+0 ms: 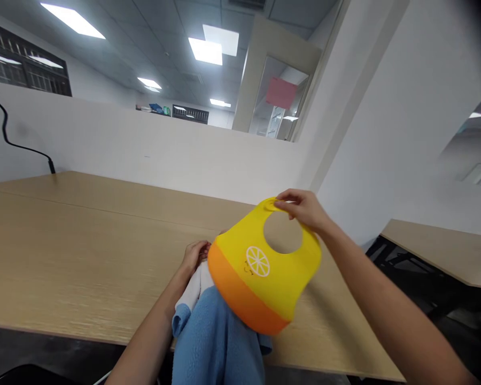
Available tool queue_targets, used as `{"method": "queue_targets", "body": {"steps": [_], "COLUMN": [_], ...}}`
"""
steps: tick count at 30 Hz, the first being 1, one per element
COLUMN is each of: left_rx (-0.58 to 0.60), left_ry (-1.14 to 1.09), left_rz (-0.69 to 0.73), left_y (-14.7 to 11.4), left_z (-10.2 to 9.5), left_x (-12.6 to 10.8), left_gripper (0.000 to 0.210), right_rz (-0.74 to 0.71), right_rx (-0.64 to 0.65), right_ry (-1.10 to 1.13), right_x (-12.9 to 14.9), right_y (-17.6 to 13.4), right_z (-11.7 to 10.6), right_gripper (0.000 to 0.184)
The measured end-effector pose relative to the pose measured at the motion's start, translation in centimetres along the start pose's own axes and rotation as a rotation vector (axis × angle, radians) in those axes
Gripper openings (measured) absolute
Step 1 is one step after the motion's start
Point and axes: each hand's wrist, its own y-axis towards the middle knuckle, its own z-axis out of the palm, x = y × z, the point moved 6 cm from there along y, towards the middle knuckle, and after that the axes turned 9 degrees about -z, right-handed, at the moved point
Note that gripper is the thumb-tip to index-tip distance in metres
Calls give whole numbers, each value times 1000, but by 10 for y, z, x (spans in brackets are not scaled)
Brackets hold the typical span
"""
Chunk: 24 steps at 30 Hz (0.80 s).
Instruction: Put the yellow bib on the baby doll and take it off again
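Note:
My right hand pinches a yellow baby bib by its neck strap and holds it up, tilted. A white citrus slice with a small face is printed on the bib, and its lower pocket is orange. Behind it lies a small figure in blue-and-white clothes, one short sleeve showing at the left; its upper part is hidden by the bib. My left hand rests at the white upper clothing with its fingers curled, partly behind the bib's edge. What those fingers grip does not show.
A light wooden table extends to a low white partition. A black cable hangs at the far left. At the right stand a white wall and another wooden table with dark legs.

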Motion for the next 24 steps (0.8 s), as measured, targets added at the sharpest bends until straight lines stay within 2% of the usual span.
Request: {"method": "queue_targets", "body": {"steps": [4, 7, 9, 12, 15, 17, 21, 24], "left_rx": [21, 19, 18, 13, 9, 11, 15, 10], "left_ry": [34, 80, 118, 182, 237, 262, 300, 324], "left_rz": [-9, 6, 21, 52, 76, 87, 92, 97], "left_y": [6, 10, 11, 11, 10, 10, 11, 11], "left_z": [2, 0, -1, -3, -3, -3, -4, -6], "left_x": [5, 7, 8, 7, 6, 6, 8, 9], "left_gripper": [22, 22, 22, 22, 23, 25, 29, 29], "right_rz": [6, 20, 6, -23, 16, 41, 128, 178], "right_rx": [-128, -176, -184, -158, -125, -146, -199, -187], "right_ry": [-102, -185, -236, -266, -288, -311, -417, -426], "right_x": [19, 35, 43, 46, 33, 21, -6, -35], "right_y": [-6, -11, -12, -13, -13, -11, -7, -9], "right_z": [-62, -87, -90, -77, -58, -56, -79, -97], "right_gripper": [40, 37, 33, 28, 22, 15, 9, 9]}}
